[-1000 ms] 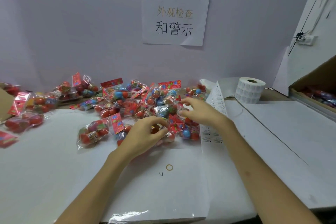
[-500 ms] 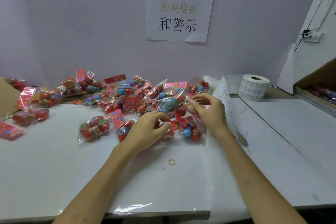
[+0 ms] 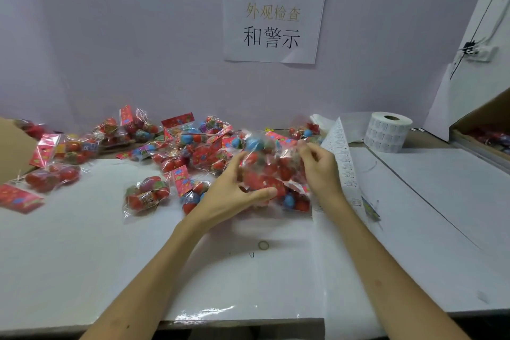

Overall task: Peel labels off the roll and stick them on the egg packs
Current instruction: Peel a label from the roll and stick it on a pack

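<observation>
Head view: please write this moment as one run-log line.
left hand: holds egg pack | right hand: pinches its top edge | label roll: back right, strip unrolled toward hands

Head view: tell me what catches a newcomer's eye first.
A heap of red and blue egg packs sprawls across the back of the white table. At its front the left hand and right hand hold one pack between them. A white roll stands at the right rear, and a paper sign hangs on the wall above.
</observation>
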{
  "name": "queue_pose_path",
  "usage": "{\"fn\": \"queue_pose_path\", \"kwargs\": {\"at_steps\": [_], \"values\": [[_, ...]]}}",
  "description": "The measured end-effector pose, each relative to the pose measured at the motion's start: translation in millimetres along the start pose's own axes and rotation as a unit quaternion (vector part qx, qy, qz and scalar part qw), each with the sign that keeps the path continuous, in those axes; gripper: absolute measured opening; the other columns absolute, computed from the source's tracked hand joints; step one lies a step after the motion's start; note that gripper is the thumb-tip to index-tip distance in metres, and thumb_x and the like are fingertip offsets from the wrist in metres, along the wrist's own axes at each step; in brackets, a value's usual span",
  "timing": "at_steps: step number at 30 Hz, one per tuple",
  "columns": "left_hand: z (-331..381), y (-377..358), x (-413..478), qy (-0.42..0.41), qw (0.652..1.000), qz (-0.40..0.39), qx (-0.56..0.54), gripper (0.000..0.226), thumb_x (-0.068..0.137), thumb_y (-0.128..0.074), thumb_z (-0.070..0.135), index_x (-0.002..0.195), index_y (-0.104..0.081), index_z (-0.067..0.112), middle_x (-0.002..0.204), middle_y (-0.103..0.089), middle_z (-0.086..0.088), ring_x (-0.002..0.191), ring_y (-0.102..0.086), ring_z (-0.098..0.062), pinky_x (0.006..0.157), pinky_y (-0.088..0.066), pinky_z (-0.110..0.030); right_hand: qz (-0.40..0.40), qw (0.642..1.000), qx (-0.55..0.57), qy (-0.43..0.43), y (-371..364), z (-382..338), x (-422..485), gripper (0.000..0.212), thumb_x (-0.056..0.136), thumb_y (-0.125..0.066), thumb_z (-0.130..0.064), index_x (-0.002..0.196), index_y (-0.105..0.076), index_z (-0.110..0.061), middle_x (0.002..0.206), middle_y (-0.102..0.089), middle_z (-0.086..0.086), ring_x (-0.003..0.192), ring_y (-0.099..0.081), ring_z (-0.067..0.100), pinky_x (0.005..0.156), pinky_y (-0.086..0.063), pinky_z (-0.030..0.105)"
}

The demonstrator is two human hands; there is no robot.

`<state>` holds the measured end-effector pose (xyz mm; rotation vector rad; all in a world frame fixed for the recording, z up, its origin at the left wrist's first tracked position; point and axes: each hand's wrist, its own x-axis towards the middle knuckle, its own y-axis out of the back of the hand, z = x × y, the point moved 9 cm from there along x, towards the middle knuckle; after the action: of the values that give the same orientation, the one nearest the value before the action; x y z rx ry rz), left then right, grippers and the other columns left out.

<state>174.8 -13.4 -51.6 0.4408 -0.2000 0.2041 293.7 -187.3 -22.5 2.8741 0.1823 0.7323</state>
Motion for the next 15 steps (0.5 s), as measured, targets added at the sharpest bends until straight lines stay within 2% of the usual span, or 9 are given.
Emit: {"fn": "queue_pose_path", "kwargs": {"at_steps": [2,3,4,6,7,9,12,15], "values": [[-2.7,1.3,-1.8,0.02,1.0,0.018,-0.012,0.127,0.058,-0.079,0.079,0.16,-0.015,0.039,0.142,-0.027,0.034,0.126,-0.039,0.009,0.108,-0.031,-0.02,-0.01,0.997,-0.06,0.047,-8.8,-12.4,-8.9,0.043,0.104,-0.053,-0.042,0.064,-0.05,-0.026,0.055,-0.05,-0.017,0.055,-0.044,0.002,0.057,-0.035,0.018],[-3.8,4.1,-0.7,0.021,0.999,0.035,-0.034,0.123,0.063,-0.08,0.076,0.16,-0.016,0.036,0.142,-0.031,0.032,0.124,-0.042,0.012,0.108,-0.032,-0.017,-0.035,0.996,-0.062,0.052,-14.7,-15.7,-13.2,0.037,0.103,-0.05,-0.047,0.071,-0.056,-0.03,0.061,-0.056,-0.021,0.06,-0.05,-0.001,0.06,-0.037,0.013],[-4.7,8.5,0.9,0.024,0.996,0.057,-0.064,0.111,0.069,-0.08,0.069,0.157,-0.023,0.035,0.146,-0.041,0.025,0.126,-0.048,0.01,0.109,-0.039,-0.02,-0.075,0.995,-0.047,0.041,-22.3,-16.5,-16.7,0.029,0.1,-0.048,-0.051,0.084,-0.063,-0.032,0.071,-0.062,-0.026,0.07,-0.056,-0.006,0.067,-0.041,0.01],[-6.0,19.3,0.9,0.035,0.988,0.099,-0.117,0.091,0.079,-0.079,0.059,0.153,-0.036,0.03,0.147,-0.055,0.004,0.131,-0.056,-0.012,0.111,-0.047,-0.043,-0.162,0.987,-0.015,0.018,-37.3,-14.5,-23.5,0.029,0.093,-0.056,-0.053,0.11,-0.067,-0.032,0.095,-0.067,-0.03,0.093,-0.06,-0.011,0.084,-0.047,0.012],[-4.0,23.1,0.3,0.031,0.984,0.11,-0.136,0.082,0.082,-0.077,0.054,0.151,-0.041,0.027,0.143,-0.059,-0.001,0.129,-0.059,-0.02,0.11,-0.047,-0.049,-0.181,0.983,-0.024,0.029,-41.0,-15.1,-25.6,0.033,0.091,-0.066,-0.049,0.118,-0.065,-0.03,0.105,-0.067,-0.026,0.101,-0.06,-0.009,0.089,-0.048,0.012],[2.0,29.7,0.6,0.006,0.98,0.131,-0.15,0.059,0.091,-0.073,0.035,0.144,-0.051,0.024,0.133,-0.066,-0.002,0.122,-0.064,-0.023,0.105,-0.052,-0.046,-0.177,0.979,-0.07,0.074,-41.6,-18.8,-28.3,0.043,0.086,-0.081,-0.032,0.125,-0.063,-0.025,0.116,-0.066,-0.017,0.107,-0.059,-0.006,0.089,-0.045,0.008],[7.6,36.8,-0.3,-0.023,0.974,0.166,-0.151,0.038,0.096,-0.068,0.013,0.132,-0.058,0.023,0.118,-0.072,-0.001,0.106,-0.071,-0.018,0.085,-0.06,-0.025,-0.133,0.984,-0.065,0.095,-31.8,-21.9,-26.3,0.037,0.084,-0.082,-0.02,0.117,-0.067,-0.029,0.107,-0.069,-0.016,0.099,-0.062,-0.004,0.084,-0.044,0.007],[-0.8,50.5,-2.3,0.004,0.957,0.23,-0.178,0.021,0.097,-0.067,0.013,0.114,-0.063,0.025,0.107,-0.073,-0.008,0.092,-0.073,-0.024,0.063,-0.059,-0.019,-0.074,0.994,-0.034,0.07,-13.0,-19.2,-16.7,0.026,0.083,-0.074,-0.022,0.108,-0.067,-0.026,0.093,-0.071,-0.005,0.087,-0.065,0.011,0.08,-0.051,0.02]]}}
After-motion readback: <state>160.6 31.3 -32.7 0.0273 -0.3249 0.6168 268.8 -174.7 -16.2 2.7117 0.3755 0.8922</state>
